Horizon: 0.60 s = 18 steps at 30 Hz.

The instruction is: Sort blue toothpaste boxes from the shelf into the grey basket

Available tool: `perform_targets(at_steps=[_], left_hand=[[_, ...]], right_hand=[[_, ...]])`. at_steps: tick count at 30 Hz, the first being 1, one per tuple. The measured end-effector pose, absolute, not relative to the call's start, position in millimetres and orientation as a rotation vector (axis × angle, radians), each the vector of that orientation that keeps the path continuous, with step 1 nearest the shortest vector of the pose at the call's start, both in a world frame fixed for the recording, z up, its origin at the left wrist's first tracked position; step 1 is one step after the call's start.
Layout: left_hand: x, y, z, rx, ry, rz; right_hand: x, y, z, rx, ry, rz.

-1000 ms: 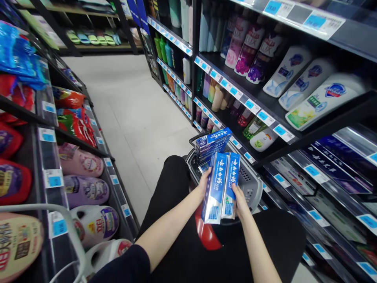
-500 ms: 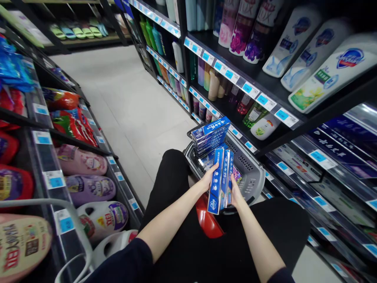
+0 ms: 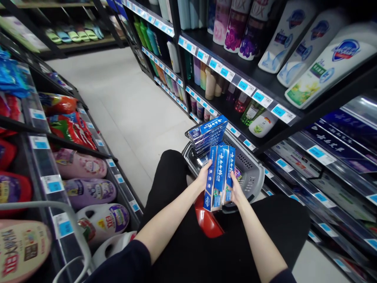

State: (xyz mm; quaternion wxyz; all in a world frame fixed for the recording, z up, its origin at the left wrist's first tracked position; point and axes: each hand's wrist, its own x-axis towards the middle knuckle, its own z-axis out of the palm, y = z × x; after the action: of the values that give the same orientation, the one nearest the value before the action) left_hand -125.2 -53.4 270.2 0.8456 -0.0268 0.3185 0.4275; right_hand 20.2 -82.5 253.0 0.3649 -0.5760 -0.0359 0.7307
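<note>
**Two hands hold toothpaste boxes over a basket**

The left hand (image 3: 204,175) and right hand (image 3: 236,190) press from either side on a bundle of blue toothpaste boxes (image 3: 219,177), held upright just above the grey shopping basket (image 3: 251,177). More blue boxes (image 3: 207,133) are stacked in the basket.

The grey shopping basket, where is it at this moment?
In the head view, the grey basket sits right of centre, below the right-hand shelves, just behind the toothpaste boxes held by both hands.
</note>
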Motion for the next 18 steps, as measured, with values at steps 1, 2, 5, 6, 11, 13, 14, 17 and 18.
perform_targets(at_steps=[1,2,5,6,11,13,14,17,18], left_hand=[[-125.3,-53.3,270.1,-0.061,0.678,0.911],[-125.4,-53.3,269.9,-0.065,0.682,0.916],[-125.3,-53.7,269.0,-0.076,0.687,0.916],[-125.2,-54.0,268.7,-0.078,0.692,0.914],[-124.3,-54.5,269.0,-0.08,0.723,0.92],[-124.2,-54.3,269.5,-0.086,0.722,0.915],[-124.3,-54.2,269.5,-0.089,0.719,0.908],[-124.7,-53.6,268.5,-0.091,0.717,0.894],[-124.9,-53.5,267.9,-0.089,0.717,0.894]], right_hand=[[20.4,-81.5,254.7,-1.489,-0.1,1.863],[20.5,-80.6,256.5,-1.491,-0.111,1.85],[20.1,-79.1,261.5,-1.426,-0.155,1.871],[19.9,-79.1,262.9,-1.389,-0.168,1.887],[20.4,-80.5,266.6,-1.341,-0.212,1.887],[21.0,-80.7,265.9,-1.335,-0.223,1.885],[21.2,-80.6,265.0,-1.328,-0.227,1.885],[21.3,-80.3,260.5,-1.288,-0.238,1.893],[21.2,-80.2,259.0,-1.274,-0.243,1.895]])
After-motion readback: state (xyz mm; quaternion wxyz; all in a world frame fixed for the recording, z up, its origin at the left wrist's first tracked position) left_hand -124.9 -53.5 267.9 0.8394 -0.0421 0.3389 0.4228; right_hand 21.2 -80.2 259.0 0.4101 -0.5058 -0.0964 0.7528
